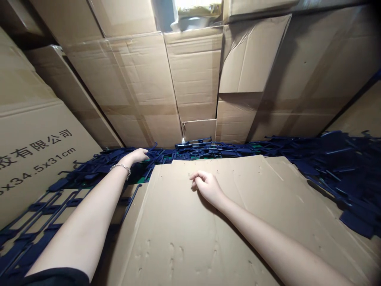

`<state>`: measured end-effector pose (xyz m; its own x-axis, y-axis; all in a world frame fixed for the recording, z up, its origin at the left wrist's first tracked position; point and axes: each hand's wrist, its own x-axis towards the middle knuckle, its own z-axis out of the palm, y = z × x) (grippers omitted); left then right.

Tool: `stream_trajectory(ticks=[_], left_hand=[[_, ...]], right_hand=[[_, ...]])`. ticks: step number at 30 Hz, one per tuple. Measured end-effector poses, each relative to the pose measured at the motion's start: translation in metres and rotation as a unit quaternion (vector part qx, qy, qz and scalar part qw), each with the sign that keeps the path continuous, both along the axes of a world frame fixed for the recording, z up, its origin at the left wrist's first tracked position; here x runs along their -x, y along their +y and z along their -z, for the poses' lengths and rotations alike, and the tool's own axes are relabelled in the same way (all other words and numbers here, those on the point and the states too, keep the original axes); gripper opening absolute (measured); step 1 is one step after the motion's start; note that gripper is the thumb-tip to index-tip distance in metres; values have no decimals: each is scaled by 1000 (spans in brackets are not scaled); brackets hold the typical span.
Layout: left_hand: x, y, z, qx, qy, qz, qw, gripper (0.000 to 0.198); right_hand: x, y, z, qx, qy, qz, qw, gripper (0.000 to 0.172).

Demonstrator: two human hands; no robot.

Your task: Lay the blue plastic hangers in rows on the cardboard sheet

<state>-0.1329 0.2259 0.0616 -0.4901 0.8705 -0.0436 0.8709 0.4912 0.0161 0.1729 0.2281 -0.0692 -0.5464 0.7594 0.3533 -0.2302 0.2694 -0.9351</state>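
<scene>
My left hand [137, 156], with a chain bracelet at the wrist, reaches to the far left edge of a heap of dark blue plastic parts [205, 150]. Its fingers are closed at a thin dark blue plastic part [152, 148]; the fingertips are partly hidden. Over a flat cardboard sheet [190, 222] is my right hand [207, 186], loosely curled, its fingers a little apart and nothing visible in them. Scattered dents and small holes mark the sheet.
Stacked cardboard boxes [143, 83] form a wall behind the heap. A printed carton [35, 147] stands at left. Rows of dark blue frame-like parts [38, 210] lie at lower left, and more dark blue parts [354, 186] are piled at right.
</scene>
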Motion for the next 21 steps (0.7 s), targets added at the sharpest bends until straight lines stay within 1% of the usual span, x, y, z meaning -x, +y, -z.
stream_trajectory(ticks=[3,4,6,8,9,11,13,15,17,19,21], left_hand=[[-6,2,6,8,-45,-15,999,19],[-8,2,9,10,-56,-19,998,21],[-11,2,13,5,-76,-22,997,18],[-15,-1,11,-25,-94,-17,995,15],[-16,-3,7,-50,-104,-14,993,14],[-19,-8,0,-97,-124,-13,987,10],[-21,-12,-3,-103,-156,-19,982,11],[-22,-12,4,-66,-186,-23,980,13],[-22,-9,17,-33,-192,-22,981,6],[-19,-4,31,-27,-173,-14,984,6],[-16,1,41,-32,-139,-17,990,9]], right_hand=[[1,0,0,1,-1,-4,1000,25],[1,0,0,21,11,-11,1000,25],[1,-1,-2,79,46,-23,996,24],[0,-1,-4,123,70,-28,989,24],[1,-1,-4,133,76,-28,988,24],[1,0,-5,131,80,-28,988,25],[1,2,-6,133,68,-28,988,26],[0,3,-8,152,63,-23,986,27],[-2,4,-12,180,76,-18,981,27],[-4,3,-15,189,92,-18,977,25],[-5,1,-16,186,85,-20,979,23]])
